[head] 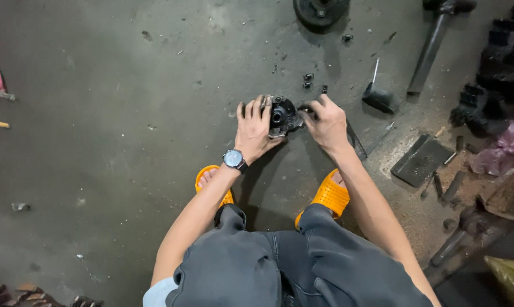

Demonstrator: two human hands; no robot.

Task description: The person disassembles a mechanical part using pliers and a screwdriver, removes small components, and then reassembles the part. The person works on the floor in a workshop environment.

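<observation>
A dark round metal machine part [282, 116] with a centre hole lies on the oily concrete floor in front of me. My left hand [253, 128], with a wristwatch on its wrist, rests flat against the part's left side, fingers spread. My right hand [327, 120] is curled at the part's right side, fingers pinched on something small and dark there; what it is cannot be made out. A thin dark rod [356, 139] lies under the right wrist.
Small black bolts [308, 80] lie just beyond the part. A black disc [320, 10] sits at the top, a long black shaft [430, 48] and a black scoop-like piece [378, 96] at upper right. A flat dark plate [420, 159] and greasy parts lie right. My orange sandals [329, 195] are below.
</observation>
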